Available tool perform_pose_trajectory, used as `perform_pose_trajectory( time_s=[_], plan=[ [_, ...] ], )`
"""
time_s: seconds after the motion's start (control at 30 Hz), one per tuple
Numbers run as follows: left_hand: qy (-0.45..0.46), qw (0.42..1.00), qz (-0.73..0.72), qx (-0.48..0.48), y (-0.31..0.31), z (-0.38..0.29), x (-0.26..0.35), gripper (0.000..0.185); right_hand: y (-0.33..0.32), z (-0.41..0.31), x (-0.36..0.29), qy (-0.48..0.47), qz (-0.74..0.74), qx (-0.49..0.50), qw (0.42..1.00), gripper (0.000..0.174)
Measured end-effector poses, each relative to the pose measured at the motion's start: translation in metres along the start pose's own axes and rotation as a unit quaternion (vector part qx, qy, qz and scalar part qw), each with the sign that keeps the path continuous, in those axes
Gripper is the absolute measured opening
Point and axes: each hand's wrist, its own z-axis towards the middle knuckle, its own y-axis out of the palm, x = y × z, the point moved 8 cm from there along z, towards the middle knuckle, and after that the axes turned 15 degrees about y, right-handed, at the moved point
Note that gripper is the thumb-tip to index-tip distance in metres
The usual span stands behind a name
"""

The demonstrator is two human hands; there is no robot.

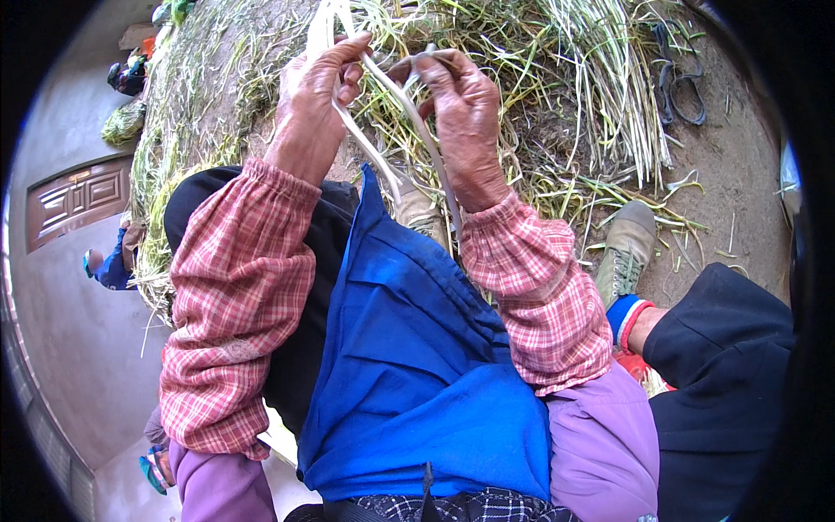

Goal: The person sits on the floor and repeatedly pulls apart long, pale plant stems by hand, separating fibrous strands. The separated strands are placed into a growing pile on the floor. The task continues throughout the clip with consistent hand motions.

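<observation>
Between thumb and fingers, my left hand (316,104) grips several long pale plant stalks (369,149). Their whitish upper lengths run past the top edge of the view, and two lower ends hang down over my shoe and apron. One stalk (427,134) curves towards my right wrist. My right hand (460,111), just to the right, pinches a thin pale strip (412,79) between thumb and forefinger; how it joins the stalks is hard to make out. Both hands are above loose green and yellow plant litter (391,130).
A bundle of straight pale stalks (626,104) lies at right, near a dark strap (682,85). My blue apron (424,391) covers my lap. A canvas shoe (626,248) rests on the ground beyond it. At left are a person in blue (117,261) and a brown door (78,196).
</observation>
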Motion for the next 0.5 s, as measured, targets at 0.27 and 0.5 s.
perform_pose_trajectory(
  time_s=[0.27,0.5],
  plan=[
    [0.012,0.996,-0.058,0.067,-0.015,0.004,0.014,0.012,-0.006,0.009,0.043,0.147,0.361,-0.105,0.915,0.018],
    [0.015,0.99,-0.138,0.025,-0.024,0.013,0.034,0.012,-0.045,0.012,0.067,0.2,0.218,-0.036,0.955,0.02]
  ],
)
